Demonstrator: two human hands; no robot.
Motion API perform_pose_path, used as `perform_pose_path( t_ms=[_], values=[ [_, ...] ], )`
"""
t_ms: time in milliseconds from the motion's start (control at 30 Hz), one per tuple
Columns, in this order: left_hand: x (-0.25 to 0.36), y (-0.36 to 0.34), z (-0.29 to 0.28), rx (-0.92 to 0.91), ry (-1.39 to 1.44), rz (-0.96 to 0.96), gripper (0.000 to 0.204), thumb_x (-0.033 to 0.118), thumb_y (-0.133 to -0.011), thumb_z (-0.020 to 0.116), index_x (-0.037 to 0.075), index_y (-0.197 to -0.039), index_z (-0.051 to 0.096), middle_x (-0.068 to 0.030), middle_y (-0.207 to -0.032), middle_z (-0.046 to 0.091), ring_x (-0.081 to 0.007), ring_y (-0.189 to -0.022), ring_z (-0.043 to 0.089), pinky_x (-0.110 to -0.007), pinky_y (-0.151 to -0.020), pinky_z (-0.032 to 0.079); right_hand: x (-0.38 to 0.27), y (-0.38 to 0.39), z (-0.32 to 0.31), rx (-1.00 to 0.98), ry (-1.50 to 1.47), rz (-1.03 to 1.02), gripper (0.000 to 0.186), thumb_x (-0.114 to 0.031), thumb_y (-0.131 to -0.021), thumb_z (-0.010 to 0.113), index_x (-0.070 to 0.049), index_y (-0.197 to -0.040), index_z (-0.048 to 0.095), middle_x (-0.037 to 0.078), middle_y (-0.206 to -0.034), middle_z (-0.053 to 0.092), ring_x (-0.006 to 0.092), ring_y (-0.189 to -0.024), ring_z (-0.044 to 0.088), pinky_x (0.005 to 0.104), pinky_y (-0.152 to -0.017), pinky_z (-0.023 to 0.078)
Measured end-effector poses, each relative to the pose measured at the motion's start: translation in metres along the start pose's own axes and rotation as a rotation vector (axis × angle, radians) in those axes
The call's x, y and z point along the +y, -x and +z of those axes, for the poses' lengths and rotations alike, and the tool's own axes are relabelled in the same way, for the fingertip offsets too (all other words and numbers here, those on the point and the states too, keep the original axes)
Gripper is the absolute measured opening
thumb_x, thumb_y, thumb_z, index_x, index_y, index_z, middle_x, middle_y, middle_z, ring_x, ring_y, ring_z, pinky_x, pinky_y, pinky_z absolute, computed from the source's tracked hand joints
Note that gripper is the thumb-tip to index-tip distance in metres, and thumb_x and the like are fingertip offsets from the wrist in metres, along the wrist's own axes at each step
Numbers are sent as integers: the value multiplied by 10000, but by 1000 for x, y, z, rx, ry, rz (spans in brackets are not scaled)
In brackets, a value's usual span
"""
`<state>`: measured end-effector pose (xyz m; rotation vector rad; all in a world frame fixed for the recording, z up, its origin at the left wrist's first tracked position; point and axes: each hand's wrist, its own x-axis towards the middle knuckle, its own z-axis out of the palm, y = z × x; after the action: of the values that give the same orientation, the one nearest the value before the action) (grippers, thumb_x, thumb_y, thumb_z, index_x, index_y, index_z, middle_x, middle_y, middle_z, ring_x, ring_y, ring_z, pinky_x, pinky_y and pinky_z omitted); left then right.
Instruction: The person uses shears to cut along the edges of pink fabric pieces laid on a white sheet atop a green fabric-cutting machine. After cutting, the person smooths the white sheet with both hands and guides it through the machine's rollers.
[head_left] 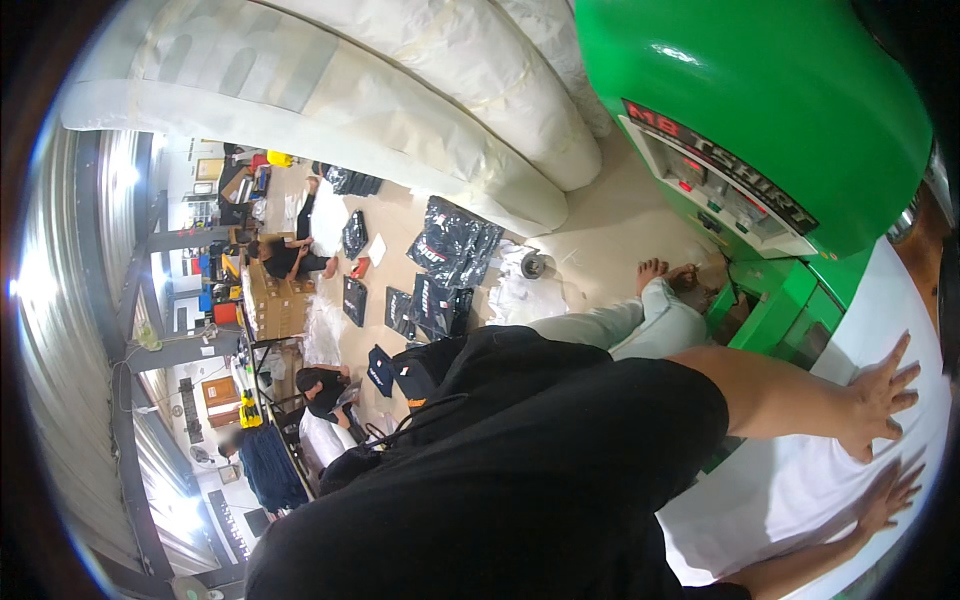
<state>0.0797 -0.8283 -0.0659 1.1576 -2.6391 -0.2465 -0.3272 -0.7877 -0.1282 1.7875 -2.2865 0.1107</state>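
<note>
My left hand (872, 405) lies palm down, fingers spread and grasping nothing, on the white cloth (735, 510), a little past 3 o'clock. My right hand (880, 505) rests just beside it at 4 o'clock, fingers likewise splayed, holding nothing. The cloth spreads beneath both, around 4; the green machine (750, 75) stands at 2, bagged dark garments (455, 237) at 11.

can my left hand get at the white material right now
Very likely yes: the left hand appears to rest on the white material, fingers spread, with nothing visible in its way.
</note>
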Motion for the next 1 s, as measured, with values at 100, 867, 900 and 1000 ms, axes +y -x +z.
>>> perform_pose_path(
  t_ms=[100,867,900,1000],
  values=[
    [-6,5,0,-41,32,24,685,797,-1012,406,543,-1648,410,16,-1861,133,-418,-1704,-30,-920,-1165,-123,-95,5,-50,-47,-65,2,915,-924,-992,261,-427,-1758,204,86,-1848,171,401,-1685,182,735,-1312,116],
    [-39,26,-35,-27,-145,62,763,679,-1061,532,347,-1727,362,-102,-1818,276,-435,-1682,165,-885,-1191,113,-175,38,-101,-20,-117,228,868,-759,-1038,474,-200,-1698,419,237,-1766,332,454,-1656,245,607,-1346,161],
    [-38,24,-36,-30,-151,65,775,672,-1060,541,328,-1731,360,-120,-1817,275,-443,-1680,166,-894,-1180,117,-182,36,-114,-78,-163,266,884,-714,-1053,492,-118,-1701,411,289,-1758,321,489,-1652,231,608,-1349,151],
    [-32,20,-38,-51,-180,91,789,640,-1059,573,280,-1731,367,-180,-1799,288,-476,-1668,177,-909,-1155,134,-162,39,-93,19,-140,281,824,-778,-1036,442,-268,-1683,441,190,-1762,356,410,-1658,264,616,-1340,169]
  ],
)
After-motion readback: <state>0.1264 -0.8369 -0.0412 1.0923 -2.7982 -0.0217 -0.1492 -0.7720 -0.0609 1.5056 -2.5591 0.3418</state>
